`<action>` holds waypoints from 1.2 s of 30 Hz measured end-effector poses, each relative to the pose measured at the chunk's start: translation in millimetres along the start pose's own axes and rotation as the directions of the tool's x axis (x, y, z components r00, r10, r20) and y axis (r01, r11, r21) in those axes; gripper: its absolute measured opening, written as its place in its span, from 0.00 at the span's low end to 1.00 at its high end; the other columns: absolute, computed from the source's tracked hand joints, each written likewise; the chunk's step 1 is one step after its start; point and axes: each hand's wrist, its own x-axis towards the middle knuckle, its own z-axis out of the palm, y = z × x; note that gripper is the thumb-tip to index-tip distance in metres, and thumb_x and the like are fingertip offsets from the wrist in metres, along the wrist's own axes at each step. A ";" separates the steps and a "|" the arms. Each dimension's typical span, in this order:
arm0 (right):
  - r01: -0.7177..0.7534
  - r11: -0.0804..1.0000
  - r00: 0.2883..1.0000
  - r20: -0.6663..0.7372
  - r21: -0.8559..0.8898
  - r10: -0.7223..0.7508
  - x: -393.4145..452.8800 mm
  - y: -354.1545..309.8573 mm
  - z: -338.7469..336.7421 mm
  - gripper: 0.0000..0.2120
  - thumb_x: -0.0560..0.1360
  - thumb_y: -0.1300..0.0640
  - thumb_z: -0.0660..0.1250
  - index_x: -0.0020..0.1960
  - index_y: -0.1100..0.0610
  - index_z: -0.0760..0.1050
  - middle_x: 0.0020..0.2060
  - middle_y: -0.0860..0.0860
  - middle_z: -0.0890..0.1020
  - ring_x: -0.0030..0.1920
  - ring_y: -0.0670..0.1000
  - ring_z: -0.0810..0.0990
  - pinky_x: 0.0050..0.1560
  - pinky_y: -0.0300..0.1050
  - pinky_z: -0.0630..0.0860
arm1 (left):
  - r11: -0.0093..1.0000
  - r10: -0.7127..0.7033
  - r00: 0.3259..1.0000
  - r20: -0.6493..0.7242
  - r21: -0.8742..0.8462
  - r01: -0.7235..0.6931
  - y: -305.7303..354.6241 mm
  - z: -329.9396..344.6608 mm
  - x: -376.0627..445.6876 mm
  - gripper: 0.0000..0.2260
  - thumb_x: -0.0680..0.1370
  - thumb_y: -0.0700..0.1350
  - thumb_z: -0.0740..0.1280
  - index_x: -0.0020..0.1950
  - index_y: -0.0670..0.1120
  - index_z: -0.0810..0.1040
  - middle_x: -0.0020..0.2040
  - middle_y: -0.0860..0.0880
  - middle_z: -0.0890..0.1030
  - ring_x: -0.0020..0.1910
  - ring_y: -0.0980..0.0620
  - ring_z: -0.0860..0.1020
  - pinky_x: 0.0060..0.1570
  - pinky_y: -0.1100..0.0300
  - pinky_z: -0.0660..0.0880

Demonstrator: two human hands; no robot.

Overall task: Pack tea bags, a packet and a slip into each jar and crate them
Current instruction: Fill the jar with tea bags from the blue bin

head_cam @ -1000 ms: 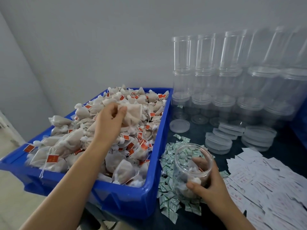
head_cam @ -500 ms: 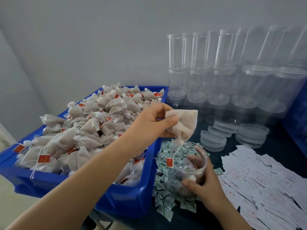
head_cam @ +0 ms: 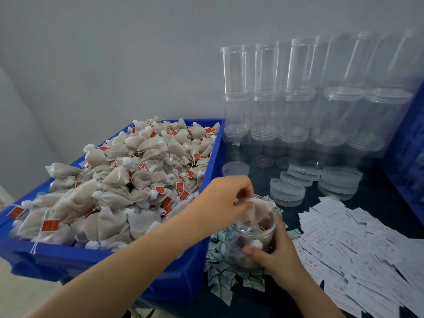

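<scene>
— Both hands are working at one clear jar [head_cam: 254, 235], yes? What does each one do?

— Right hand [head_cam: 278, 255] holds the jar from the side: the thumb lies across the front wall and the other fingers curl around the far side. Left hand [head_cam: 226, 198] is above the mouth of the jar. Its fingertips pinch one tea bag [head_cam: 257, 213] at the top, and the bag hangs half inside the opening.

— Where does the jar stand?

— On a pile of small green and white packets [head_cam: 226, 275], on the dark table [head_cam: 371, 191], just beside the right wall of the blue crate [head_cam: 188, 278]. I see something pale and a bit of red through the jar wall, so some bags are already inside, but I cannot count them.

— And the other tea bags?

— They fill the crate in a big heap of tea bags [head_cam: 119, 180], beige with white knots and red tags on strings.

— What is on the right side?

— Many white slips [head_cam: 358, 251] with red print, spread over the table and overlapping each other. Behind them lie loose clear lids [head_cam: 288, 191], some stacked. Further back, against the grey wall, empty jars [head_cam: 302, 97] stand in stacked rows. At the far right edge there is a second blue crate [head_cam: 408, 161], only partly visible.
</scene>
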 end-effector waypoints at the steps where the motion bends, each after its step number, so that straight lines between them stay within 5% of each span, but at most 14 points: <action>1: -0.002 1.000 1.000 0.004 0.004 0.002 0.2 0.7 -0.4 0.40 0.57 0.47 0.79 0.67 0.40 0.68 0.56 0.35 0.80 0.57 0.38 0.80 0.52 0.29 0.75 | 0.998 0.027 1.000 0.014 0.062 -0.027 1.5 0.3 0.3 0.02 0.76 0.37 0.66 0.46 0.43 0.77 0.43 0.49 0.80 0.44 0.54 0.77 0.47 0.58 0.74; 5: -0.015 1.000 1.000 0.012 -0.005 0.015 0.5 3.3 -1.6 0.46 0.55 0.44 0.79 0.70 0.34 0.63 0.62 0.36 0.77 0.61 0.37 0.77 0.55 0.30 0.74 | 0.963 0.057 0.996 0.074 0.260 -0.075 6.1 1.5 3.1 0.03 0.77 0.37 0.62 0.45 0.42 0.75 0.41 0.47 0.78 0.41 0.49 0.75 0.45 0.53 0.73; 9: -0.030 0.999 1.000 0.004 -0.027 0.030 1.2 2.5 -0.9 0.43 0.54 0.43 0.78 0.62 0.19 0.63 0.58 0.31 0.77 0.59 0.36 0.78 0.52 0.30 0.75 | 0.854 -0.008 0.992 0.128 0.517 -0.060 9.5 7.3 10.6 0.08 0.79 0.39 0.61 0.45 0.47 0.62 0.41 0.48 0.74 0.39 0.48 0.73 0.39 0.56 0.69; 12: -0.026 1.000 1.000 0.015 -0.013 0.026 0.7 3.3 -0.4 0.46 0.54 0.44 0.78 0.66 0.26 0.62 0.56 0.32 0.77 0.59 0.38 0.78 0.52 0.29 0.75 | 0.742 -0.081 0.981 0.179 0.668 -0.061 17.0 11.2 16.2 0.08 0.78 0.37 0.62 0.47 0.46 0.63 0.39 0.48 0.69 0.39 0.46 0.72 0.36 0.55 0.66; 15: -0.018 1.000 1.000 0.018 -0.002 0.018 0.0 3.9 -0.5 0.46 0.54 0.45 0.78 0.67 0.29 0.63 0.57 0.34 0.78 0.59 0.38 0.78 0.52 0.30 0.75 | 0.679 -0.152 0.950 0.271 0.728 -0.099 25.6 11.7 22.6 0.07 0.78 0.36 0.62 0.55 0.43 0.73 0.43 0.45 0.71 0.42 0.45 0.74 0.37 0.55 0.68; 17: -0.006 1.000 1.000 0.017 -0.009 0.006 0.0 3.1 -0.7 0.43 0.55 0.46 0.78 0.64 0.23 0.65 0.57 0.34 0.78 0.59 0.38 0.78 0.52 0.30 0.75 | 0.678 -0.203 0.920 0.334 0.727 -0.114 29.0 12.6 27.4 0.04 0.78 0.35 0.61 0.48 0.42 0.73 0.40 0.46 0.70 0.37 0.47 0.71 0.37 0.55 0.69; 20: 0.014 0.999 1.000 0.019 -0.031 -0.014 0.7 0.9 -0.1 0.40 0.56 0.46 0.77 0.60 0.19 0.66 0.57 0.33 0.78 0.59 0.37 0.78 0.52 0.29 0.75 | 0.654 -0.252 0.887 0.388 0.744 -0.139 30.4 16.7 33.9 0.12 0.78 0.36 0.61 0.36 0.44 0.64 0.34 0.48 0.66 0.30 0.51 0.67 0.34 0.56 0.68; 23: 0.041 0.999 0.999 0.026 -0.021 -0.040 1.0 -1.3 0.8 0.40 0.57 0.48 0.77 0.61 0.21 0.66 0.58 0.32 0.78 0.59 0.36 0.78 0.52 0.28 0.74 | 0.619 -0.286 0.847 0.449 0.761 -0.195 30.3 22.9 39.7 0.06 0.79 0.40 0.61 0.42 0.45 0.70 0.35 0.50 0.67 0.34 0.51 0.69 0.28 0.57 0.64; 26: 0.057 0.998 0.998 0.033 -0.022 -0.056 0.1 -4.1 1.5 0.40 0.59 0.50 0.77 0.64 0.25 0.67 0.60 0.32 0.78 0.60 0.36 0.77 0.53 0.28 0.74 | 0.621 -0.339 0.781 0.525 0.748 -0.233 29.7 28.8 43.0 0.05 0.80 0.43 0.60 0.52 0.47 0.75 0.37 0.52 0.69 0.37 0.51 0.70 0.27 0.59 0.61; 29: 0.055 0.998 0.998 0.035 -0.027 -0.054 -0.8 -5.6 1.4 0.40 0.59 0.50 0.77 0.65 0.25 0.66 0.61 0.30 0.77 0.62 0.35 0.76 0.53 0.27 0.73 | 0.624 -0.385 0.695 0.607 0.726 -0.289 28.1 31.5 44.6 0.05 0.80 0.46 0.60 0.52 0.49 0.74 0.40 0.52 0.72 0.41 0.51 0.71 0.32 0.59 0.61; 33: 0.024 1.000 0.999 0.035 -0.008 -0.024 -1.4 -3.8 1.5 0.42 0.56 0.47 0.78 0.64 0.25 0.65 0.59 0.27 0.76 0.60 0.32 0.76 0.52 0.25 0.73 | 0.803 -0.327 0.552 0.767 0.533 -0.266 23.9 21.6 49.6 0.10 0.81 0.44 0.59 0.59 0.44 0.77 0.44 0.51 0.75 0.44 0.51 0.72 0.39 0.59 0.65; 36: -0.009 1.000 1.000 0.020 0.013 0.009 -1.3 -2.9 0.9 0.42 0.53 0.44 0.78 0.63 0.27 0.66 0.58 0.28 0.77 0.59 0.34 0.77 0.51 0.26 0.74 | 0.933 -0.238 0.583 0.777 0.350 -0.086 24.5 4.6 52.4 0.12 0.81 0.42 0.58 0.61 0.44 0.76 0.51 0.49 0.80 0.47 0.52 0.78 0.41 0.62 0.72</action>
